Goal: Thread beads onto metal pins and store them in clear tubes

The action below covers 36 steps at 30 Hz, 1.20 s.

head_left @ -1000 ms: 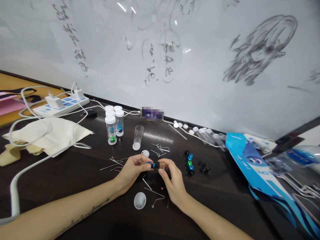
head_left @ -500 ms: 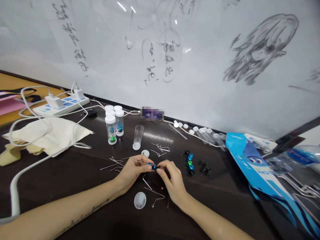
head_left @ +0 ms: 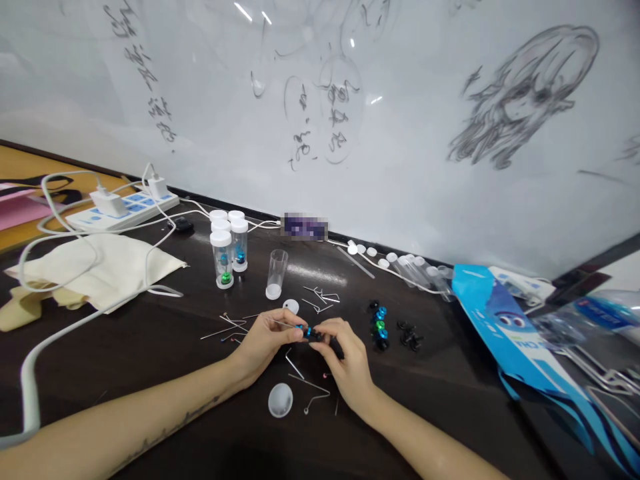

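Note:
My left hand (head_left: 269,341) pinches a small blue-and-black part (head_left: 309,331) with a thin metal rod running back through the fingers. Facing it, my right hand (head_left: 347,363) is closed with thumb and fingers at the part's black end; its exact shape is too small to make out. Below the hands lie a hex key (head_left: 295,364), a bent wire with a looped end (head_left: 317,399) and a round translucent cap (head_left: 281,401). Just behind the left fingers is a white lid with a hole (head_left: 291,307).
Several white-capped clear tubes (head_left: 221,260) with coloured pieces stand left. An open clear tube (head_left: 277,275) is centre. Right are blue, green and black pieces (head_left: 381,325), black parts (head_left: 410,335) and a blue bag (head_left: 520,340). White cables (head_left: 31,373) cross the left side.
My right hand has shifted slightly and its fingers have opened a little around the black end, so more of it shows. The left hand has barely moved.

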Motion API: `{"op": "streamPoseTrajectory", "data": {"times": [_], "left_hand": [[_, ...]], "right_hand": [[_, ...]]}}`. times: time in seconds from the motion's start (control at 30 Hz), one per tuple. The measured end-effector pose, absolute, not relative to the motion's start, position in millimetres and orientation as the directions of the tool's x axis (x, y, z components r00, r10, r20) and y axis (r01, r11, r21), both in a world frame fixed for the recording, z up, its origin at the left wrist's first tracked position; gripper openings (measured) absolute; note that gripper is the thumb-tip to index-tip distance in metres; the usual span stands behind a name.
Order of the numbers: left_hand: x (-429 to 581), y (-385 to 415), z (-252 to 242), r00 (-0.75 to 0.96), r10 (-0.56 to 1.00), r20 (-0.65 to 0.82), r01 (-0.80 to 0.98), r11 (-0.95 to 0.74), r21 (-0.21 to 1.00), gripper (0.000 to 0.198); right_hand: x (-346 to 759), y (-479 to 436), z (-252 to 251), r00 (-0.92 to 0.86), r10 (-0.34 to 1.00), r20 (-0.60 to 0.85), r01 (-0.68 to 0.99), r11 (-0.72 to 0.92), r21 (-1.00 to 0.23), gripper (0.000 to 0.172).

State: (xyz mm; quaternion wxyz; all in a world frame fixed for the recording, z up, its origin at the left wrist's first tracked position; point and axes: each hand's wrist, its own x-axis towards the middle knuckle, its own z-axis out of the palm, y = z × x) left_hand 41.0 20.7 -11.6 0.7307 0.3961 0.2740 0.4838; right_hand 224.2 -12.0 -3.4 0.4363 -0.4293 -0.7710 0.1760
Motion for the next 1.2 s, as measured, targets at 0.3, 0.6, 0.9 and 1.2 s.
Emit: {"op": "streamPoseTrajectory", "data": {"times": [0.3,0.6,0.9,1.2], "left_hand": [[41.0,21.3,-12.0,0.391,0.92,-0.02,-0.487,0.225,0.844,0.014],[40.3,21.5,-14.1,0.394,0.919,-0.019,-0.474,0.221,0.852,0.016],[40.5,21.0,-10.4,0.401,0.916,-0.023,-0.489,0.235,0.84,0.015],[40.5,20.3,-10.0,0.401,0.915,-0.046,-0.476,0.251,0.842,0.017]], "right_hand": [[222.9,-12.5,-0.9,-0.246,0.808,0.535,0.478,0.581,-0.658,0.007],[223.3,-12.6,-1.4,-0.247,0.796,0.552,0.458,0.599,-0.657,0.009],[223.6,-12.7,-1.9,-0.249,0.79,0.561,0.451,0.607,-0.655,0.01],[223.1,-13.6,-1.3,-0.225,0.811,0.54,0.454,0.578,-0.678,0.01]]}}
